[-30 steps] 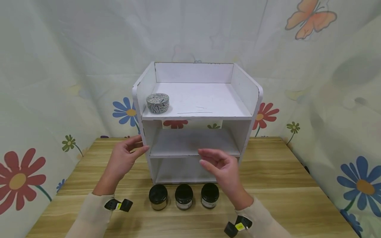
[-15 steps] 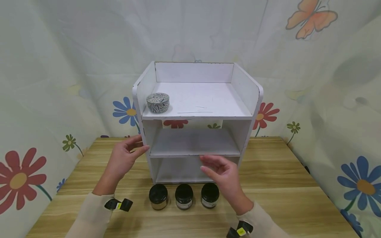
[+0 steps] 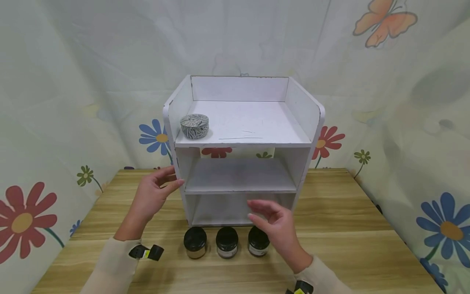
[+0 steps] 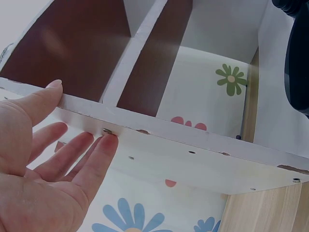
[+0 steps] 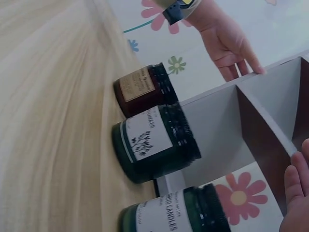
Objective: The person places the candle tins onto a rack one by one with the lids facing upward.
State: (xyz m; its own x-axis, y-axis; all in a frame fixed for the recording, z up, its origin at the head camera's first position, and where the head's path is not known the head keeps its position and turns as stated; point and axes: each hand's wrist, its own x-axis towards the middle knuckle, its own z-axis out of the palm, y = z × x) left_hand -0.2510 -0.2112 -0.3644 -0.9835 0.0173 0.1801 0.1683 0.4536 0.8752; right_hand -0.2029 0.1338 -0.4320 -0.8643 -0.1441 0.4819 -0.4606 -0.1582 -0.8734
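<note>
Touches the white shelf unit (image 3: pixel 240 175) at left with relaxed fingers of the left hand (image 3: pixel 151 196). Holds nothing in the right hand (image 3: pixel 277 226), with thumb and fingers apart, near the right jar (image 3: pixel 258 241). Continues leftward with the middle jar (image 3: pixel 227 241) and left jar (image 3: pixel 195 242), upright on the tabletop (image 3: pixel 330 228), and upward with a round patterned object (image 3: pixel 194 126) on the top shelf (image 3: pixel 249 122).

A booth-like setting is suggested: a yellowish-brown wood-grain tabletop (image 3: pixel 360 249) is closed in by creased, pale sheeting (image 3: pixel 125 49) printed with large red and blue flowers (image 3: pixel 22 223) and an orange butterfly (image 3: pixel 384 25). The wider room cannot be told.
</note>
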